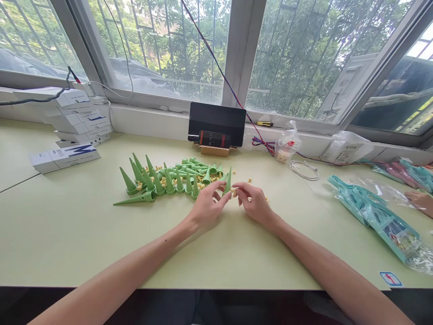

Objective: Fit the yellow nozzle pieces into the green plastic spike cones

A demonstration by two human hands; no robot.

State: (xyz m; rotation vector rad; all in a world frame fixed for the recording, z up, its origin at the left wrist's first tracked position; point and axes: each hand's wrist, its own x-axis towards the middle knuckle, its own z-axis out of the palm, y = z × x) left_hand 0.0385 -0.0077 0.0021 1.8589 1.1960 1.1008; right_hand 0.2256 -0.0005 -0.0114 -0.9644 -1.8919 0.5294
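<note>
My left hand [210, 198] is closed on a green plastic spike [228, 181], holding it point up just above the table. At the spike's lower right side, the fingertips of my right hand [253, 201] pinch a small yellow plastic piece [233, 192]. That piece touches or nearly touches the spike; my fingers partly cover the contact. To the left stand several upright green spikes [169, 183], and one spike [137, 198] lies on its side in front of them. Behind these is a heap of lying green spikes [189, 169] with small yellow pieces scattered among them.
A tablet [216, 118] with a phone [214, 139] before it leans by the window. White boxes [72, 155] are stacked at left. At right lie a coiled white cable [303, 170], teal plastic tools [375, 212] in clear wrapping, and another person's hand [419, 201].
</note>
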